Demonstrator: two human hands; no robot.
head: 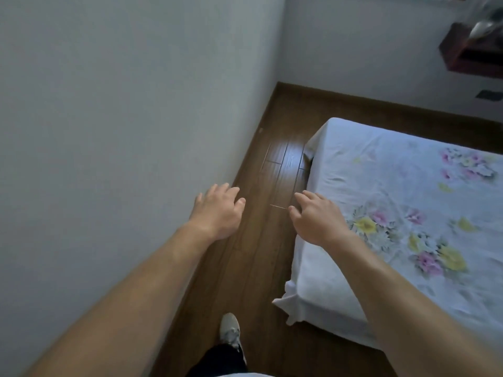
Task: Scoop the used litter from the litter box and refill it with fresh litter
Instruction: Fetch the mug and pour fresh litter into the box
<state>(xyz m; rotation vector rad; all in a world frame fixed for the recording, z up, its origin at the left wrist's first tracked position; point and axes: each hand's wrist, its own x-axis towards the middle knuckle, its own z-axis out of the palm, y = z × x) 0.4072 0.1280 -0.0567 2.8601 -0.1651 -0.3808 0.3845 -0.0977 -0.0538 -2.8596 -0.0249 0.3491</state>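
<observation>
Currently approach step judged, nothing scooped | left hand (217, 210) and right hand (315, 217) held out empty, fingers loosely spread | litter box not in view; bed (381, 170) beside right hand | next: litter box to be located first.

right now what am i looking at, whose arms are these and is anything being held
No machine here: one camera worn on a person's head looks forward and down, so the bare arms are that person's own. The left hand and right hand reach forward, fingers relaxed, holding nothing. Below is a wooden floor, a white wall on the left, a bed with a flowered sheet on the right, one shoe at the bottom. Nothing for the litter task is in view.
</observation>
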